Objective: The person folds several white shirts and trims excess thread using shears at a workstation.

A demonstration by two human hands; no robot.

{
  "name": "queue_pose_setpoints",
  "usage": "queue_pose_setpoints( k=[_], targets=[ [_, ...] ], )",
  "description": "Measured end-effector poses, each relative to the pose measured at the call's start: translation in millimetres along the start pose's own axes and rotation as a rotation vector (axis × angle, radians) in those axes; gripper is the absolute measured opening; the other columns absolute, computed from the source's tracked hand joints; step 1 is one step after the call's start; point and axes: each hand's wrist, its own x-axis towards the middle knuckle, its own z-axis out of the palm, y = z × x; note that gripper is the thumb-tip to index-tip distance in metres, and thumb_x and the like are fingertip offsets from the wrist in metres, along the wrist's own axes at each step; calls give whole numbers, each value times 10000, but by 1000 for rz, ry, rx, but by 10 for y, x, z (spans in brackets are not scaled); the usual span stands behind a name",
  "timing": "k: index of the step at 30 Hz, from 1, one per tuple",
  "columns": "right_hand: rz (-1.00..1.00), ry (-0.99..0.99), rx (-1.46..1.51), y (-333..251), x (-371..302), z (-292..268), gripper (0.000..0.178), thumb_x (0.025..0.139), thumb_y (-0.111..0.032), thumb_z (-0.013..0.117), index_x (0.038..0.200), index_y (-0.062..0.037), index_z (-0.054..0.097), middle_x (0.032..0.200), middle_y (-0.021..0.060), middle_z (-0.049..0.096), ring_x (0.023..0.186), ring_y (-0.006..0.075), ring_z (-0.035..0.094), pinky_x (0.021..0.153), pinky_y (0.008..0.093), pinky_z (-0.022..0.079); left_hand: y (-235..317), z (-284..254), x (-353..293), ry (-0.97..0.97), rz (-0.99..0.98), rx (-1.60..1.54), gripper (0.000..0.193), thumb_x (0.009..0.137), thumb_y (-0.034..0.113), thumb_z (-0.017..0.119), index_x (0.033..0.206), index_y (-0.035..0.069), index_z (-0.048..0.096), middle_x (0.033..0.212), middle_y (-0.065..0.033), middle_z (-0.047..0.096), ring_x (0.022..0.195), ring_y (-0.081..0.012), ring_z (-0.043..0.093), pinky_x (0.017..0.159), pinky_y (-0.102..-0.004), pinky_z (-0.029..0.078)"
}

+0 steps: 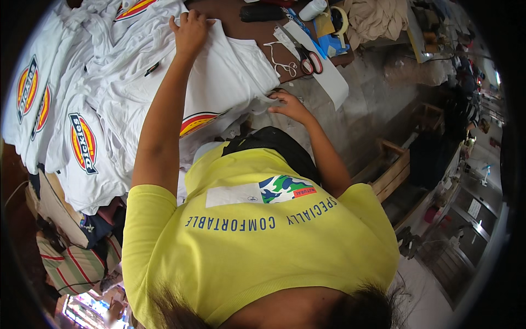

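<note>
A white T-shirt (230, 68) lies spread on the brown table, with part of a red, yellow and black print (200, 123) showing where its near edge hangs over. My left hand (190, 34) rests on the shirt's far part, fingers spread and bent onto the cloth. At the right edge of the shirt is my right hand (293, 107), its thumb and fingers apart beside the cloth. Whether those fingertips touch the edge is hard to make out. To the left, more white T-shirts (104, 82) with the same kind of print are heaped together.
Black-handled scissors (311, 63) lie on white paper (333, 88) at the table's right edge. Behind them are a tape roll (341, 24), a white spool (312, 10) and beige cloth (378, 22). A wooden frame (392, 170) stands right; a striped bag (76, 263) sits lower left.
</note>
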Motion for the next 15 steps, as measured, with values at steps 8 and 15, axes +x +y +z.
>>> queue_pose_setpoints(
  k=[8, 15],
  targets=[
    [133, -73, 277, 35, -182, -197, 269, 691, -144, 737, 861, -33, 561, 805, -19, 545, 746, 57, 495, 675, 209, 403, -64, 25, 105, -40, -29, -98, 208, 866, 308, 447, 893, 115, 519, 890, -23, 591, 870, -233, 547, 782, -434, 379],
    [212, 84, 290, -71, -351, -127, 225, 698, -96, 730, 808, -61, 537, 712, -45, 492, 661, 42, 451, 620, 179, 374, -122, 183, 117, -31, -76, -193, 176, 864, 269, 450, 870, 104, 510, 866, -42, 607, 830, -263, 546, 707, -414, 409]
  ],
)
